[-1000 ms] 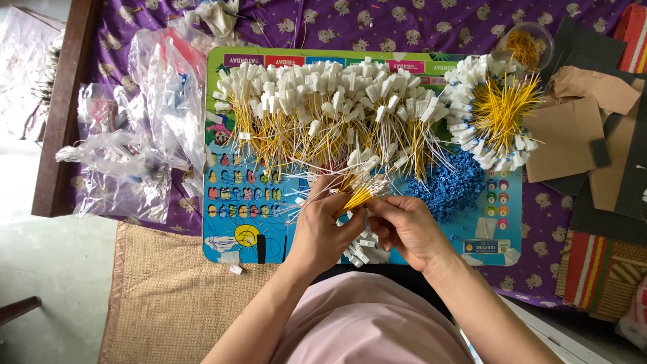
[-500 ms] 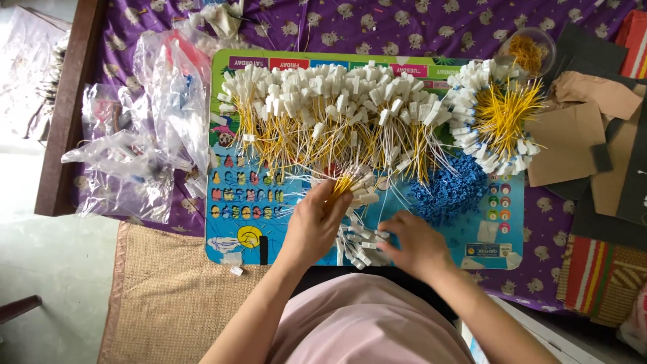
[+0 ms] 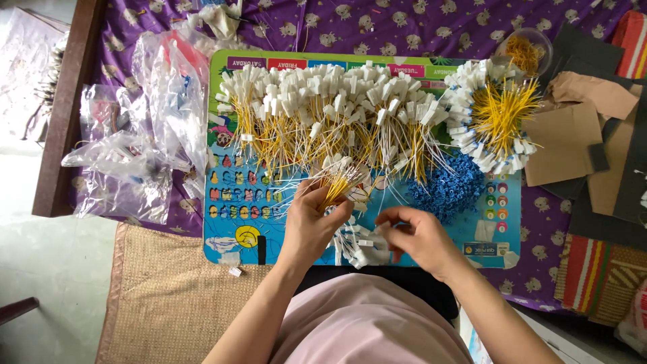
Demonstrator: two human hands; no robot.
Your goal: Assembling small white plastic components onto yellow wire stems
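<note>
Broadly, a colourful printed board point(image 3: 232, 202) carries rows of yellow wires with white connectors point(image 3: 323, 108). Nearer, the left hand point(image 3: 310, 222) grips a small bundle of yellow wires point(image 3: 340, 183), white ends fanned upward. Beside it, the right hand point(image 3: 418, 236) pinches one white connector point(image 3: 367, 243) at a loose pile by the board's near edge.

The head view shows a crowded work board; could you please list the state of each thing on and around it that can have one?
Left hand: fingers shut on a small bundle of yellow wires with white plastic tips.
Right hand: fingers pinching at a loose pile of white plastic connectors.
Long row of yellow-wired white connectors: fanned out across the colourful printed board.
Ring-shaped bunch of yellow wires: lying flat.
Heap of small blue plastic pieces: piled loose.
Clear plastic bags: crumpled.
</note>
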